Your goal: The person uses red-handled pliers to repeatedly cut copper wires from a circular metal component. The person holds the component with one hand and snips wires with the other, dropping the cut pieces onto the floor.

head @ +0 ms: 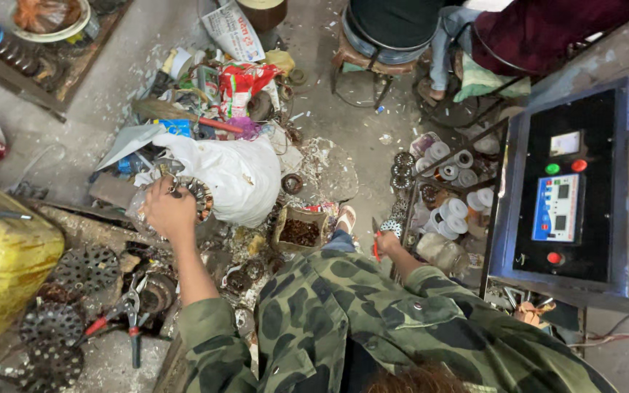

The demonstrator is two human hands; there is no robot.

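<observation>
Metal ring-shaped stator [196, 195], ribbed, gripped in closed left hand [169, 211] beside one white sack [238, 178]; right hand [387, 244] curled around red-handled tool [376, 247].

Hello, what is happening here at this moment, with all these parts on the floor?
A person in a camouflage jacket is bent over a cluttered workshop floor. The left hand grips a round metal part with windings, beside a white plastic bag. The right hand holds a small red-handled tool near a rack of tape rolls. Pliers lie unused at lower left.
</observation>
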